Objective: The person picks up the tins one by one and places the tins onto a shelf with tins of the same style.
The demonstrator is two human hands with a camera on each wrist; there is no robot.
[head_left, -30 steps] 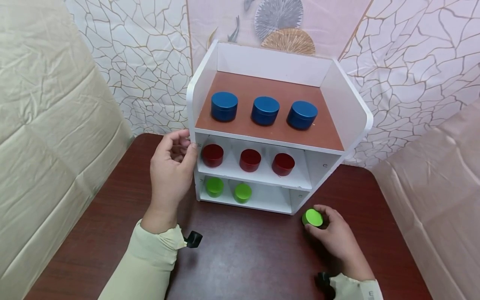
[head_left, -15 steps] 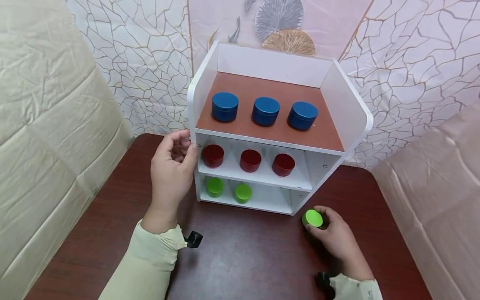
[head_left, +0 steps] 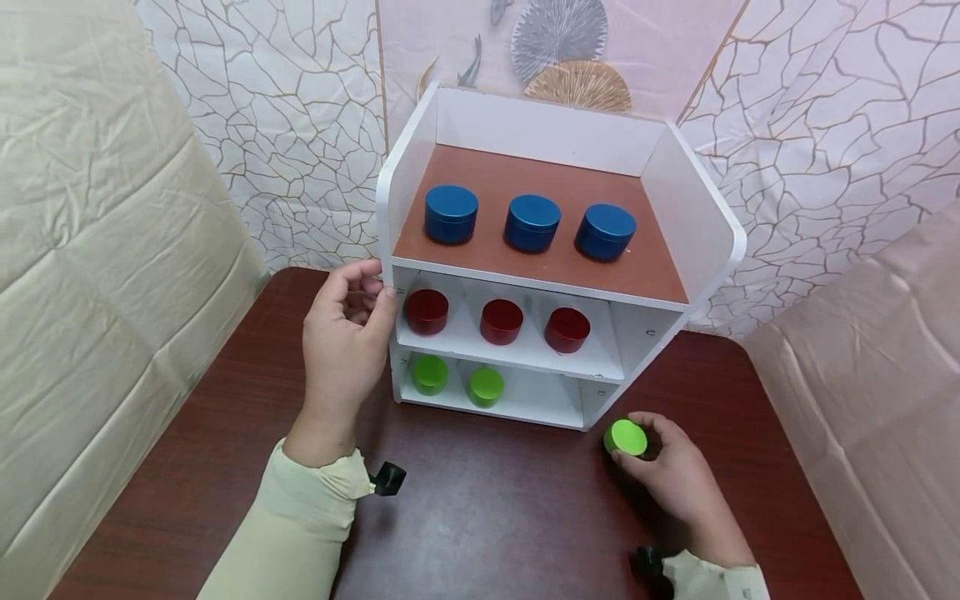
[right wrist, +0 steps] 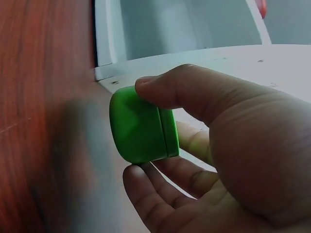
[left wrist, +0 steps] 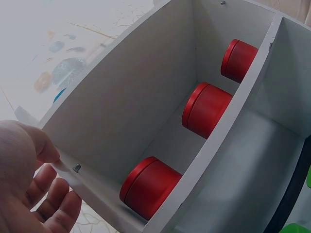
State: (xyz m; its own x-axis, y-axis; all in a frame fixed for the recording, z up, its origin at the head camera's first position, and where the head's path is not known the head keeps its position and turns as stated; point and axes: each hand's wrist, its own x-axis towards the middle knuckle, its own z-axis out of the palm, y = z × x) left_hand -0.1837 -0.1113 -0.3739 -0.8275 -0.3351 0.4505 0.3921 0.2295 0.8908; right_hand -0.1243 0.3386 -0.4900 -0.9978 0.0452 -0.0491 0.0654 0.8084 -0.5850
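Note:
My right hand (head_left: 671,467) holds a small round green tin (head_left: 625,437) between thumb and fingers, beside the lower right front corner of a white shelf unit (head_left: 708,200). In the right wrist view the lid seam of the green tin (right wrist: 138,127) shows, with the thumb on one side and the fingers on the other. My left hand (head_left: 345,333) grips the unit's left side panel, thumb at the front edge. Seen from the left wrist, the fingers (left wrist: 51,194) curl round the edge of that panel. Two more green tins, one (head_left: 430,375) left of the other (head_left: 486,387), stand on the bottom shelf.
Three red tins (head_left: 501,322) line the middle shelf, and three blue tins (head_left: 532,223) stand on the brown top (head_left: 525,167). The unit stands on a dark red-brown table (head_left: 480,500). Cloth hangs on the left (head_left: 97,250), right and back.

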